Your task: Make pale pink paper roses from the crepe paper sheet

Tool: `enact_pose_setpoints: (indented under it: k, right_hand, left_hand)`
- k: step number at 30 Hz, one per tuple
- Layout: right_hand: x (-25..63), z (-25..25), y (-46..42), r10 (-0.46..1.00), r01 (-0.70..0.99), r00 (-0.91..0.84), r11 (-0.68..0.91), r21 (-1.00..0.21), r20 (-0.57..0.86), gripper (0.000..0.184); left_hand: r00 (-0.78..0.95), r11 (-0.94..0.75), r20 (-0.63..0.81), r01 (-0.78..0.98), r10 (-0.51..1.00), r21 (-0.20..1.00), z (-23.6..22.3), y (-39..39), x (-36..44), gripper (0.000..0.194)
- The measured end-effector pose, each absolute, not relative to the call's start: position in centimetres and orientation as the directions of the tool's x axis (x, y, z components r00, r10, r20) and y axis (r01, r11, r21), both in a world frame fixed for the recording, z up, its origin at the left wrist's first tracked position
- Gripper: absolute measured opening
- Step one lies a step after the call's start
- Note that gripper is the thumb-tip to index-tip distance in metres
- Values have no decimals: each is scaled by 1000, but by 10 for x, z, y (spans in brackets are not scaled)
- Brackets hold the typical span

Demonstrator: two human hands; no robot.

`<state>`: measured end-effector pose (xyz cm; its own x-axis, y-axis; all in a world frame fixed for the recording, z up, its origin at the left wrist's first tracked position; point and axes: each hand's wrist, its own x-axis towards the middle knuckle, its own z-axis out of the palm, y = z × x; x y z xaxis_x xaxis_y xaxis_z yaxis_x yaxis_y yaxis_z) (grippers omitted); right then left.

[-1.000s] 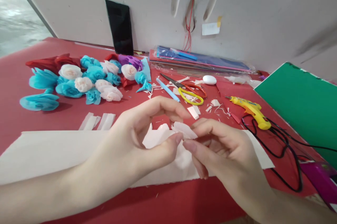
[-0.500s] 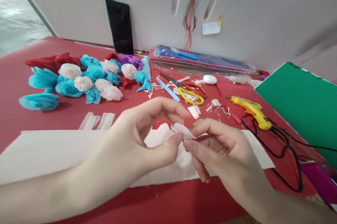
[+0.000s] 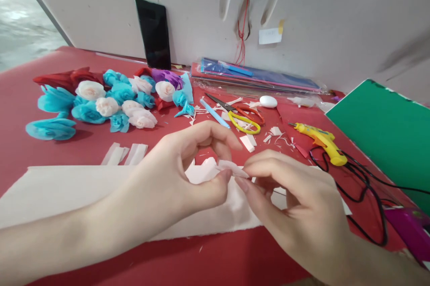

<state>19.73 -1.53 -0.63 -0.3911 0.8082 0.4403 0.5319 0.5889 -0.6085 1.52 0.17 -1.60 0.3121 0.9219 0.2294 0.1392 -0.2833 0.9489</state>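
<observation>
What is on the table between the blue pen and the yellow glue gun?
In the head view, scissors with yellow and orange handles lie between the blue pen and the yellow glue gun, amid pale paper scraps.

Nothing readable anywhere; perhaps faint writing on the white label (image 3: 269, 36) taped to the wall, too blurred to make out.

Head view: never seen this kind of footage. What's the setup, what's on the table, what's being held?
There is no machine: a camera worn on a person's head looks down at their own bare hands. The left hand and right hand pinch a small pale paper piece between their fingertips, above a long pale paper sheet on the red table. Behind lie blue, pink and red paper flowers, scissors, a yellow glue gun and paper scraps.
</observation>
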Motion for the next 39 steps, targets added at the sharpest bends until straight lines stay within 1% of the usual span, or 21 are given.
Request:
enact_pose_setpoints:
  k: [3,6,9,12,15,17,18,21,23,24,27,32,34,36,39]
  right_hand:
    - [198,-5,-16,779,545,-415,626,-558,470,8]
    - [199,-4,-16,785,550,-404,619,-561,470,8]
    - [199,-3,-16,810,540,-400,587,-603,430,8]
    - [199,0,-15,851,497,-385,517,-697,357,8]
    - [198,3,-13,907,392,-368,350,-851,204,11]
    - [197,6,-12,924,296,-380,167,-940,45,11]
    - [197,7,-12,918,255,-394,71,-964,-36,12]
    - [198,9,-11,878,191,-429,-143,-971,-213,12]
    - [198,8,-11,862,174,-434,-205,-963,-262,13]
    - [197,8,-11,863,169,-430,-210,-963,-264,13]
    - [195,7,-12,894,169,-405,-134,-977,-192,14]
    - [195,9,-17,927,230,-376,99,-968,6,14]
    - [197,10,-19,926,297,-364,222,-929,105,14]
    - [199,10,-20,911,373,-361,337,-865,199,14]
    - [199,8,-20,883,448,-363,445,-775,297,10]
  left_hand:
    - [332,-293,238,126,913,948,-17,2,14,32]
    - [354,-336,289,76,889,939,-17,3,14,31]
    - [379,-378,335,43,863,925,-18,5,13,29]
    - [400,-426,375,43,836,904,-19,7,12,23]
    - [417,-483,425,40,804,875,-19,7,11,18]
    - [415,-514,452,45,790,857,-19,7,11,18]
    - [412,-527,466,44,783,848,-19,7,10,18]
    - [401,-538,481,35,780,842,-19,6,10,19]
    - [392,-536,486,23,781,844,-20,6,10,20]
    - [386,-534,485,24,785,845,-20,6,11,20]
    - [363,-525,483,21,797,851,-19,5,12,20]
    - [319,-499,475,-7,820,866,-16,4,13,19]
    - [312,-493,475,-24,823,870,-15,4,13,18]
    - [305,-490,476,-35,825,871,-15,4,13,18]
    - [299,-486,474,-36,828,873,-15,4,14,19]
